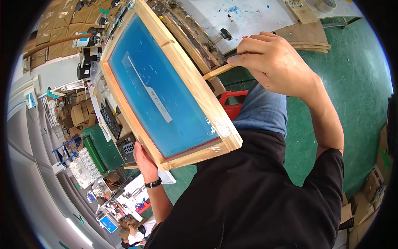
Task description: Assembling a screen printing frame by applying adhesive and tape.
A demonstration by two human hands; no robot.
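A screen-printing frame (174, 45) of pale wood, stretched with blue-coated mesh, is tilted up in front of me. Pale markings and a light band show in the coating. My left hand (145, 162), with a dark wristband, grips the frame's lower left edge; most of its fingers are hidden behind the wood. On the right, my right hand (273, 62) is closed round the end of a thin wooden stick (218, 72). The stick's other end disappears behind the frame, so I cannot tell what it touches.
Beyond the frame lies a stained worktable (253, 16) with wooden boards (304, 33). A red plastic stool (233, 99) is by my leg on the green floor (309, 124). Cartons (78, 114) and black slotted trays (108, 118) sit at left. Another person (139, 234) is at lower left.
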